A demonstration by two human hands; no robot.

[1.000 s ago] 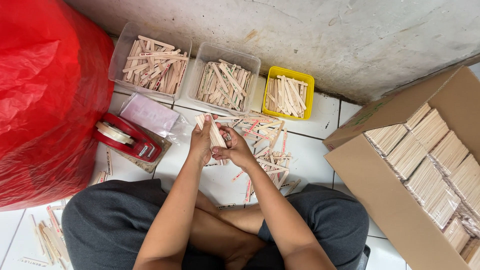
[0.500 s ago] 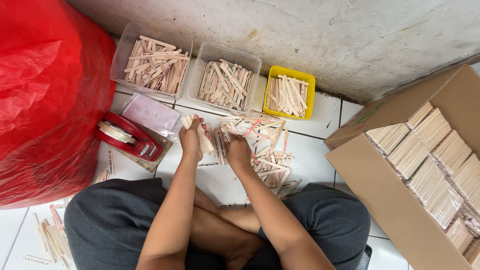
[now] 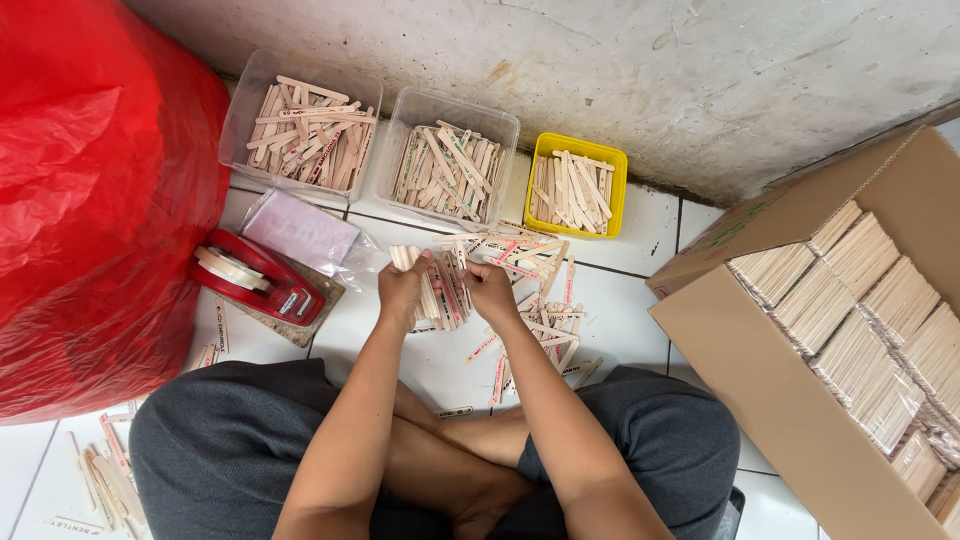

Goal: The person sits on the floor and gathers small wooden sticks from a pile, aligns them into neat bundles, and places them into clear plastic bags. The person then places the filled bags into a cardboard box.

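Red plastic sack (image 3: pixel 95 200) fills the frame's left; a brown cardboard box (image 3: pixel 830 350) of bundled sticks sits right. At centre, left hand (image 3: pixel 403 290) and right hand (image 3: pixel 492 288) curl closed around a flat wooden stick bundle (image 3: pixel 445 290). Squaring the ends evenly would likely keep the bundle tidy.

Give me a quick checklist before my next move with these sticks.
1. Left hand grips a bunch of sticks: ok.
2. Right hand is on the same bunch: ok.
3. Bunch ends squared up: cannot tell.
4. Loose sticks are within reach on the floor: ok.
5. Tape dispenser is close on the left: ok.
6. Yellow bin has room: ok.
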